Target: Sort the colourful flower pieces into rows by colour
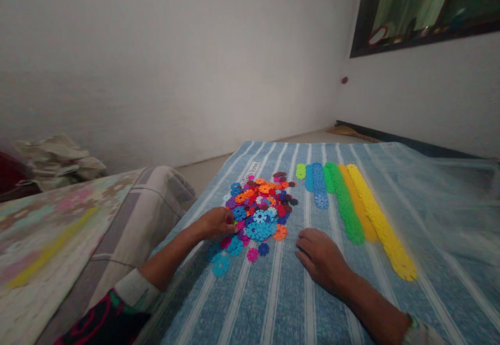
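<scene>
A heap of plastic flower-shaped discs (260,199) in blue, orange, red, pink and purple lies on the striped cloth. At its left edge, my left hand (216,223) has its fingers pinched on a small lime-green flower-shaped disc (235,223), mostly hidden by the fingertips. My right hand (322,259) rests palm down on the cloth, right of the heap, fingers loosely stretched with no disc visible in them. Beyond it lie overlapping rows of discs sorted by colour: a short lime row (300,171), a blue row (321,186), a green row (346,204) and a long yellow row (383,222).
Blue striped cloth (289,303) covers the surface under the discs. A blurred clear plastic container (461,194) stands on the right. To the left is a patterned, cloth-covered surface (113,230) with a yellow strip (54,246). White walls (195,63) rise behind.
</scene>
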A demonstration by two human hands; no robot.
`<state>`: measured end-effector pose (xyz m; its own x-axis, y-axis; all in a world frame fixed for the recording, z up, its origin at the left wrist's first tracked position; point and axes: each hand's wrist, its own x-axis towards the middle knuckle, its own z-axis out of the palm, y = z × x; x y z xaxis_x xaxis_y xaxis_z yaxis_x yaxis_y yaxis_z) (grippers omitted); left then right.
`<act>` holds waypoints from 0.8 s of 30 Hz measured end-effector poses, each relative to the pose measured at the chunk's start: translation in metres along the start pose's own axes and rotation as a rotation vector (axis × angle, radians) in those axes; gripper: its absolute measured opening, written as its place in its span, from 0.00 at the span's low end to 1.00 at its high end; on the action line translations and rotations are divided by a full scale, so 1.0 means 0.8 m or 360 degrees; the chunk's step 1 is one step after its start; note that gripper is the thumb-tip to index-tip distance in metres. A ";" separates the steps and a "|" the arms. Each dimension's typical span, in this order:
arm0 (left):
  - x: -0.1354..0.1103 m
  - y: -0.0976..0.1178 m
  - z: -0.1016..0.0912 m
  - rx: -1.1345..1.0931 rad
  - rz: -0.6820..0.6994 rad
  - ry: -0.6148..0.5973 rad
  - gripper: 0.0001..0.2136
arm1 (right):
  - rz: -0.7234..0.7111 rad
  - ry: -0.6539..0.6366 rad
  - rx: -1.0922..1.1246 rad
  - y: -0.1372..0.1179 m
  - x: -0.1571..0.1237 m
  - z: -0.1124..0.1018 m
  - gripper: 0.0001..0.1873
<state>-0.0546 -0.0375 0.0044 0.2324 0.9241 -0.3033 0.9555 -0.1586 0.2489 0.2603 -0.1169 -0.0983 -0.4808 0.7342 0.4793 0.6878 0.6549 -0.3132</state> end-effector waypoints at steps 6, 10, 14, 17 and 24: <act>0.004 -0.003 0.014 0.0087 -0.0084 0.0141 0.09 | -0.0016 -0.0006 -0.0013 0.002 -0.001 0.001 0.03; 0.011 -0.010 0.017 0.0006 -0.0147 0.0184 0.11 | -0.0009 -0.0011 -0.0015 0.001 0.000 0.000 0.04; 0.012 -0.017 0.017 -0.0291 -0.0181 0.0139 0.14 | 0.0014 -0.0040 -0.0004 0.000 0.001 0.000 0.03; 0.009 -0.021 0.009 -0.0639 -0.0171 -0.0002 0.15 | 0.0017 -0.0053 0.0006 0.001 0.000 0.001 0.02; 0.022 -0.026 -0.022 -0.0846 -0.0154 0.0036 0.17 | 0.0032 -0.0033 0.0002 -0.001 0.003 0.000 0.03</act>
<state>-0.0740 -0.0121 0.0101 0.1385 0.9339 -0.3295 0.7470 0.1200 0.6539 0.2588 -0.1158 -0.0966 -0.4779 0.7510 0.4556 0.6967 0.6400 -0.3240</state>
